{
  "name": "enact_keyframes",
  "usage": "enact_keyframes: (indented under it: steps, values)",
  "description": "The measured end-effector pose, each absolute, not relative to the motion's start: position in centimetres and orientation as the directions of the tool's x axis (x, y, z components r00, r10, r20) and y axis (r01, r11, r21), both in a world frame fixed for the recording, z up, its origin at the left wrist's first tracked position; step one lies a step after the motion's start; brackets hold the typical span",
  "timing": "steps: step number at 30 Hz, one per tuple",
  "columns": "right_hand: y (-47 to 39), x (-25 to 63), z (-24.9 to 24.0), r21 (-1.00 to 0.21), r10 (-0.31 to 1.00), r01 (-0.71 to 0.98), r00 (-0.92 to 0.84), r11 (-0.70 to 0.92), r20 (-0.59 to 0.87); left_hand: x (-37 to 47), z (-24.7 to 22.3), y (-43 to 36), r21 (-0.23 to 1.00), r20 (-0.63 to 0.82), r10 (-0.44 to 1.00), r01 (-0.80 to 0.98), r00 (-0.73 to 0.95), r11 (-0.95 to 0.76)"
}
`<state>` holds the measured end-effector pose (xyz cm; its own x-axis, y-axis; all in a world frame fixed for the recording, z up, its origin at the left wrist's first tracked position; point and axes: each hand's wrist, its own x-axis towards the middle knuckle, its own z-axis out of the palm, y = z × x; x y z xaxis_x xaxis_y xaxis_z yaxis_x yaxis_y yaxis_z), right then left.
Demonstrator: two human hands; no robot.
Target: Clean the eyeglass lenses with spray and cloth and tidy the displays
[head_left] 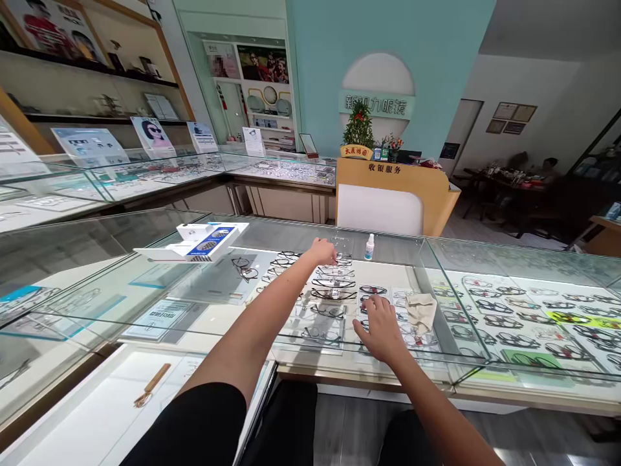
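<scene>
Two hands [383,331], eyeglasses [334,294] beneath, counter [388,206] reading 收银服务

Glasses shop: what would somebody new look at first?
Probably the rows of glasses in the see-through counter, with the left hand and right hand over them. Then maybe the blue-green wall behind, with its big round sign above the yellow desk.

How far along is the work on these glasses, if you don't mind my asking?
The glasses already look mostly laid out in rows. In hand now: the left hand is at their far end, its grip unclear; the right hand is spread nearer. What's left is hard to tell; the cloth and bottle sit unheld.
</scene>
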<state>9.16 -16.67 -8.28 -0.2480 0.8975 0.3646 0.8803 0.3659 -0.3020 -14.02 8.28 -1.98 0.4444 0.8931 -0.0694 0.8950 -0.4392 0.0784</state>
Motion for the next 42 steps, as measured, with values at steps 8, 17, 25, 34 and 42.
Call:
enact_keyframes:
  steps: [8, 17, 25, 34, 42]
  values:
    - [-16.8, 9.0, -8.0, -0.303, 0.9, 0.883, -0.24, 0.358, 0.364, -13.0, -1.3, 9.3, -0.004, -0.063, 0.9, 0.901, 0.432, -0.433]
    - [-17.1, 8.8, -7.7, -0.265, 0.895, 0.901, -0.229, 0.344, 0.382, -13.2, -0.5, 8.1, 0.001, -0.068, 0.886, 0.888, 0.458, -0.459]
    - [-17.0, 8.8, -7.6, -0.281, 0.896, 0.895, -0.225, 0.345, 0.384, -13.5, 1.1, 6.1, 0.071, 0.034, 0.88, 0.877, 0.474, -0.475]
    - [-16.5, 9.2, -8.2, -0.296, 0.905, 0.887, -0.245, 0.354, 0.348, -17.5, 8.4, 1.2, 0.069, 0.406, 0.795, 0.853, 0.45, -0.518]
    - [-16.4, 9.8, -8.6, -0.241, 0.899, 0.898, -0.276, 0.367, 0.34, -27.7, 13.4, -15.3, 0.12, 0.457, 0.778, 0.837, 0.43, -0.534]
